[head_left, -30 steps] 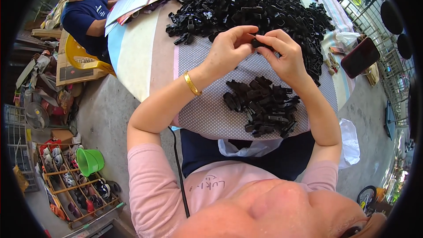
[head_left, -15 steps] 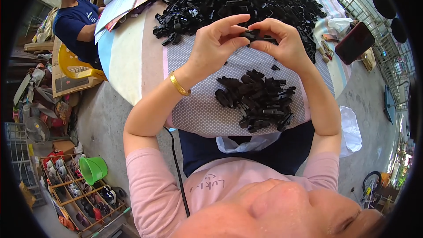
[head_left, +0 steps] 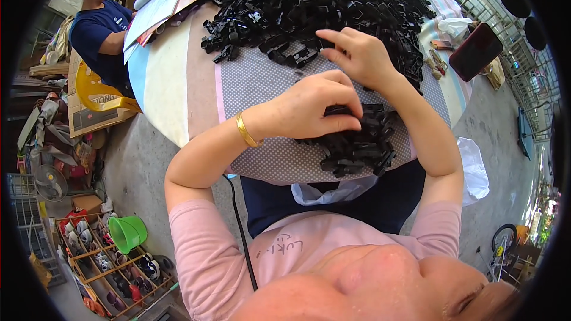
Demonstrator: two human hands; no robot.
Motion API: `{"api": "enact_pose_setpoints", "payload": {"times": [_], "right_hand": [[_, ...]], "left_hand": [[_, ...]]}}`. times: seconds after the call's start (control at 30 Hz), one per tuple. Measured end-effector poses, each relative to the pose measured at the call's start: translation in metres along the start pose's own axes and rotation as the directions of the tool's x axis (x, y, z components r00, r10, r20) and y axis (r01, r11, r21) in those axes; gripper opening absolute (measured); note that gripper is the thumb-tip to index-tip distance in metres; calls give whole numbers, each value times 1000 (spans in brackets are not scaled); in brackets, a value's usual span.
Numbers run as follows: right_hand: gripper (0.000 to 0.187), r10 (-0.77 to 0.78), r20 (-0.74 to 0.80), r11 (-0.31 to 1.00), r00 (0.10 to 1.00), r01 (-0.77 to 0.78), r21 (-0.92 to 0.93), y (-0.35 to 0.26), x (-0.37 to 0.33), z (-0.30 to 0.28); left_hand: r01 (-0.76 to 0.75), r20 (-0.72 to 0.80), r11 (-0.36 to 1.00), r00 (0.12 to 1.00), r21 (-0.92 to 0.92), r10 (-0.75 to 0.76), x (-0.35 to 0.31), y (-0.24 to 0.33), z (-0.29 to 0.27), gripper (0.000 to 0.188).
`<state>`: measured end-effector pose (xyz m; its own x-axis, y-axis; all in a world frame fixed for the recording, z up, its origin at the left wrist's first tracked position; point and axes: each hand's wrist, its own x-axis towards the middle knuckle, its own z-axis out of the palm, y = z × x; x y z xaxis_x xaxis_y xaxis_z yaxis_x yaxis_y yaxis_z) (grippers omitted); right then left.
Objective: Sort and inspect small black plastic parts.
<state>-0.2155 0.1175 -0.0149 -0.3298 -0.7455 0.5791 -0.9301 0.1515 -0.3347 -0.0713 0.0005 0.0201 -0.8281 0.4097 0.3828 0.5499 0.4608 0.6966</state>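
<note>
My left hand (head_left: 312, 106) hovers over the near pile of small black plastic parts (head_left: 357, 151). Its fingers curve downward, the thumb stands apart from them, and black parts show through the gap. A gold bangle (head_left: 247, 130) circles that wrist. Farther off, my right hand (head_left: 360, 56) is at the near edge of the big heap of black plastic parts (head_left: 297, 3). Its index finger and thumb are spread, with nothing visible between them. Several loose parts lie just left of its fingertips. The underside of each hand is hidden.
A striped cloth (head_left: 160, 98) and a grey dotted one (head_left: 262, 157) cover the round table. A phone (head_left: 476, 52) stands at the right edge. Across at the left, a person in dark blue (head_left: 98, 38) sits by some papers (head_left: 157, 12). A white bag (head_left: 473, 172) hangs at right.
My hands have parted from a small black piece both were fingering. The left came down toward me over the near pile; the right shifted slightly and its fingers spread by the big heap.
</note>
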Motion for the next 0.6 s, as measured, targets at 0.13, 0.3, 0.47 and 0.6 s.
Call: {"api": "enact_pose_setpoints", "payload": {"times": [0.13, 0.3, 0.47, 0.6], "right_hand": [[31, -42, 71, 989, 997, 52, -141, 3, -3, 8], [21, 18, 40, 995, 999, -14, -100, -9, -6, 4], [22, -62, 68, 996, 996, 57, 72, -22, -5, 2], [27, -91, -14, 955, 996, 91, 283, -21, -5, 3]], "left_hand": [[48, 68, 993, 997, -105, -41, 1, -9, -8, 18], [327, -225, 740, 945, 588, -238, -14, -29, -55, 21], [420, -231, 546, 895, 725, -382, -18, -47, -67, 15], [456, -331, 746, 886, 486, -325, -10, -50, -65, 11]]}}
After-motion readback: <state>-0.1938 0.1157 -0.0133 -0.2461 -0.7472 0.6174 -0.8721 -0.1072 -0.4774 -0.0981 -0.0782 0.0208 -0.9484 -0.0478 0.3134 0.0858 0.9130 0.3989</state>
